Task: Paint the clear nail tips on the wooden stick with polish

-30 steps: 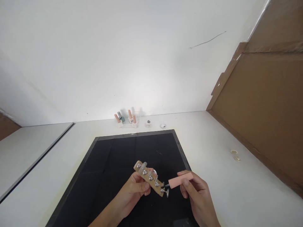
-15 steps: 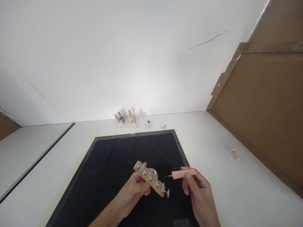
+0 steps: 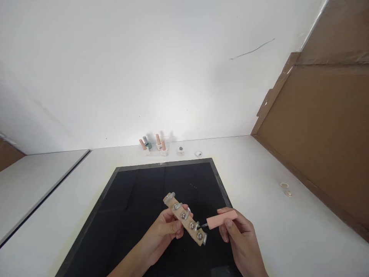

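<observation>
My left hand (image 3: pixel 170 227) is closed on a wooden nail-tip holder (image 3: pixel 187 225), held tilted over the black mat. Along it sit several silver balls, with greyish, glossy nail tips standing out beside them. Between the thumb and fingers of my right hand (image 3: pixel 238 234) is a nail polish brush (image 3: pixel 221 219) with a pink cap handle. Its dark bristles point left and reach a nail tip (image 3: pixel 196 226) near the lower right end of the holder. Whether they touch it is too small to tell.
A black mat (image 3: pixel 138 207) with taped edges covers the white table. Behind it stand a clear tray (image 3: pixel 155 153) of several nail polish bottles, a small clear jar (image 3: pixel 180 151) and a small white dish (image 3: pixel 198 154). Two small round pieces (image 3: pixel 285 185) lie right. Cardboard (image 3: pixel 325 146) walls the right side.
My right hand has lowered slightly and moved left, bringing the brush tip to the nail tip. My left hand has turned the holder, so the balls and nail tips face differently.
</observation>
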A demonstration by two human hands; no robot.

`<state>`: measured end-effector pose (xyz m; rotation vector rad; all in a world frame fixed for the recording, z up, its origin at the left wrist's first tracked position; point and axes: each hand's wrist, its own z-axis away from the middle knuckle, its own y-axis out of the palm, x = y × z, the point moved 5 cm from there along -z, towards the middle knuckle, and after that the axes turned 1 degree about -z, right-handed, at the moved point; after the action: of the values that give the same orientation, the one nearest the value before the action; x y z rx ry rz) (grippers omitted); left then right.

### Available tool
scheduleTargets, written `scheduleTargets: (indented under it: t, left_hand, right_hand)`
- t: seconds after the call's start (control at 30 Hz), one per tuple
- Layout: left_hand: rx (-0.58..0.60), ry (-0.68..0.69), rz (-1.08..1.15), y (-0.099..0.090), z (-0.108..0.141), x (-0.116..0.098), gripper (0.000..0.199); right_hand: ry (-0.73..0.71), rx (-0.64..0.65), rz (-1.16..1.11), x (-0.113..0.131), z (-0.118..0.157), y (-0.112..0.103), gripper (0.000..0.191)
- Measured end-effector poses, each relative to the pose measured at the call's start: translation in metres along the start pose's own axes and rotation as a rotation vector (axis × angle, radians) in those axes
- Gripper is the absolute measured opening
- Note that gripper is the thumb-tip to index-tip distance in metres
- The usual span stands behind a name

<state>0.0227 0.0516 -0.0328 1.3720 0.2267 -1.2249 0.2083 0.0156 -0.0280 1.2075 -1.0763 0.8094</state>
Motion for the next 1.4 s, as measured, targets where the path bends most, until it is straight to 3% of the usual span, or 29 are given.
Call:
scheduleTargets:
  t: [0.2, 0.43, 0.8, 1.2, 1.4]
  left_hand:
    - [-0.033, -0.019, -0.003, 0.0009, 0.0010, 0.0000, 0.034]
    - [-0.065, -0.032, 0.002, 0.0016, 0.0004, 0.0000, 0.038]
    - [-0.049, -0.050, -0.018, 0.0035, 0.0007, 0.0009, 0.038]
    - [-0.040, -0.049, -0.017, 0.0022, 0.0014, 0.0015, 0.037]
    - [-0.027, -0.042, -0.006, 0.0021, 0.0006, 0.0020, 0.036]
  right_hand:
    - [-0.025, -0.105, -0.018, 0.0032, -0.0009, -0.0040, 0.033]
    - [-0.060, 0.052, -0.047, 0.0019, 0.0021, 0.0003, 0.032]
    - [-0.043, 0.089, -0.039, -0.0019, 0.0018, 0.0010, 0.028]
    - [-0.019, 0.002, -0.047, -0.0014, -0.0005, -0.0024, 0.027]
    - [-0.004, -0.103, -0.047, -0.0018, -0.0010, -0.0058, 0.031]
